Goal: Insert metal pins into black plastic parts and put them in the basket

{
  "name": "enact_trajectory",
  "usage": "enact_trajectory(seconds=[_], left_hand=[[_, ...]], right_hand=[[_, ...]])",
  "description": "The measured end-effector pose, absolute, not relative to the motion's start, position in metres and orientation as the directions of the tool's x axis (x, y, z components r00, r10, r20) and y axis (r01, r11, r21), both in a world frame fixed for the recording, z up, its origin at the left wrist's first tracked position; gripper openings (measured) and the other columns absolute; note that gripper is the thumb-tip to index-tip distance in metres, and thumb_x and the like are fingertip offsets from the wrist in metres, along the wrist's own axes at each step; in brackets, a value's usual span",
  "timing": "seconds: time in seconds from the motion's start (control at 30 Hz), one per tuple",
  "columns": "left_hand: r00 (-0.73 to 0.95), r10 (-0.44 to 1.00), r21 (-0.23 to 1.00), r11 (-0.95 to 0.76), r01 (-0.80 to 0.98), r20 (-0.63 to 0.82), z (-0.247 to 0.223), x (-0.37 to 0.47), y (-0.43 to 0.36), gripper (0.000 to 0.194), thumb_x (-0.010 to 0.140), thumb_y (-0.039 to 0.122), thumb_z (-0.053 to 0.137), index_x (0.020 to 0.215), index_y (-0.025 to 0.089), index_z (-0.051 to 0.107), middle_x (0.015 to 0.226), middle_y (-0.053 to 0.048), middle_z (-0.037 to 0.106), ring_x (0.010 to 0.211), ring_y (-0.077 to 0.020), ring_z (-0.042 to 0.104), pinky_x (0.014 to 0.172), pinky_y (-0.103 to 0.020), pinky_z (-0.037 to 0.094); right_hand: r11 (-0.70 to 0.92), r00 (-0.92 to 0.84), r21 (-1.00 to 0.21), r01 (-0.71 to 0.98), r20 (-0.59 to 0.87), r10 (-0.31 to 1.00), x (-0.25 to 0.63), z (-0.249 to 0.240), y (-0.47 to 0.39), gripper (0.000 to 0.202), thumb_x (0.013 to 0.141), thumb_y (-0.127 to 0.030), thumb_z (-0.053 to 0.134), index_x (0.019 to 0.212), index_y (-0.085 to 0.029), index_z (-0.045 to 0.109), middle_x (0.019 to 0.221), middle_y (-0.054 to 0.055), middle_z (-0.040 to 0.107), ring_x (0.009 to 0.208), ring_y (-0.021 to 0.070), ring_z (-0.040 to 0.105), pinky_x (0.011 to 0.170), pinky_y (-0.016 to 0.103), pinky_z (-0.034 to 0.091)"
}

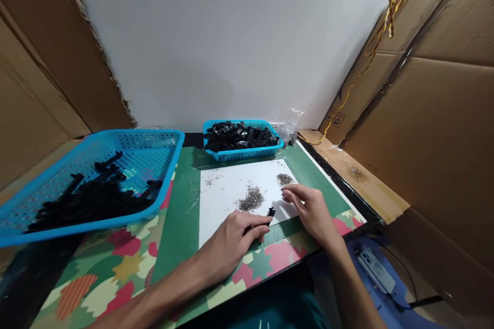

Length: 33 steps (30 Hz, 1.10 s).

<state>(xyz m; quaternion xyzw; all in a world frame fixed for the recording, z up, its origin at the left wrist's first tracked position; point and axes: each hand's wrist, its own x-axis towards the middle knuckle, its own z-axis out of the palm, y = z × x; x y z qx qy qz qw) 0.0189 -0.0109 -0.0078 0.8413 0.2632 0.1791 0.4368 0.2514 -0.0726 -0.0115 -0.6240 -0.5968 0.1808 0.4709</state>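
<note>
Two blue baskets flank the white sheet [231,200]. Left of the sheet, the large blue basket [154,139] holds a loose heap of long black plastic pieces [88,198], likely the worked ones, filling only part of it. Behind the sheet, the small blue basket [243,153] is heaped with short black clips [241,136], so plenty seems left. On the sheet lie two little piles of fine metal springs [251,198]. At the sheet's near edge the left hand [235,241] is clamped on a small black part [270,212], fingers curled round it. The right hand [311,208], just beside it, rests on the sheet with fingers pinched together near the farther spring pile; whether it holds a spring I cannot tell.
</note>
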Motion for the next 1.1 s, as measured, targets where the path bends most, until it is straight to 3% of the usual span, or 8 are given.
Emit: enact_trajectory(seconds=[0.07, 0.23, 0.67, 0.9, 1.1], left_hand=[[0.797, 0.600, 0.824, -0.485, 0.293, 0.069, -0.007, 0.018, -0.012, 0.032, 0.107, 0.039, 0.056, 0.109, 0.023, 0.084, 0.090, -0.002, 0.080, 0.083, -0.0188, 0.067, 0.078, -0.028, 0.045], [0.800, 0.597, 0.832, -0.475, 0.285, 0.067, -0.007, 0.018, -0.014, 0.030, 0.106, 0.037, 0.058, 0.111, 0.024, 0.085, 0.087, -0.002, 0.079, 0.080, -0.0177, 0.066, 0.077, -0.028, 0.044], [0.798, 0.601, 0.888, -0.392, 0.241, 0.048, -0.009, 0.023, -0.012, 0.032, 0.104, 0.031, 0.060, 0.124, 0.022, 0.083, 0.083, -0.002, 0.079, 0.077, -0.0167, 0.068, 0.073, -0.026, 0.048], [0.816, 0.574, 0.871, -0.431, 0.237, 0.062, -0.007, 0.024, -0.012, 0.030, 0.103, 0.028, 0.059, 0.114, 0.019, 0.085, 0.087, -0.005, 0.081, 0.079, -0.0177, 0.070, 0.074, -0.027, 0.048], [0.803, 0.595, 0.891, -0.366, 0.267, 0.003, -0.004, 0.024, -0.010, 0.035, 0.104, 0.034, 0.058, 0.122, 0.018, 0.083, 0.083, -0.004, 0.080, 0.078, -0.0184, 0.068, 0.073, -0.028, 0.048]], right_hand=[[0.134, 0.291, -0.872, 0.471, 0.297, 0.910, 0.248, -0.015, -0.071, 0.031, 0.104, -0.046, 0.062, 0.090, -0.021, 0.073, 0.079, 0.006, 0.078, 0.073, 0.0228, 0.076, 0.072, 0.032, 0.058], [0.119, 0.286, -0.975, 0.190, 0.171, 0.943, 0.238, -0.021, -0.068, 0.034, 0.097, -0.055, 0.072, 0.092, -0.023, 0.062, 0.075, 0.005, 0.078, 0.068, 0.0242, 0.078, 0.068, 0.033, 0.063], [0.118, 0.195, -0.807, 0.578, 0.277, 0.941, 0.235, -0.011, -0.070, 0.024, 0.103, -0.038, 0.061, 0.083, -0.025, 0.055, 0.070, 0.002, 0.073, 0.063, 0.0206, 0.072, 0.064, 0.029, 0.052], [0.111, 0.153, -0.744, 0.659, 0.277, 0.948, 0.236, -0.007, -0.069, 0.021, 0.101, -0.031, 0.062, 0.081, -0.025, 0.057, 0.068, 0.001, 0.071, 0.061, 0.0193, 0.068, 0.063, 0.028, 0.047], [0.116, 0.180, -0.724, 0.680, 0.317, 0.931, 0.232, -0.011, -0.067, 0.021, 0.100, -0.030, 0.061, 0.080, -0.025, 0.058, 0.068, 0.002, 0.071, 0.060, 0.0193, 0.066, 0.061, 0.029, 0.044]])
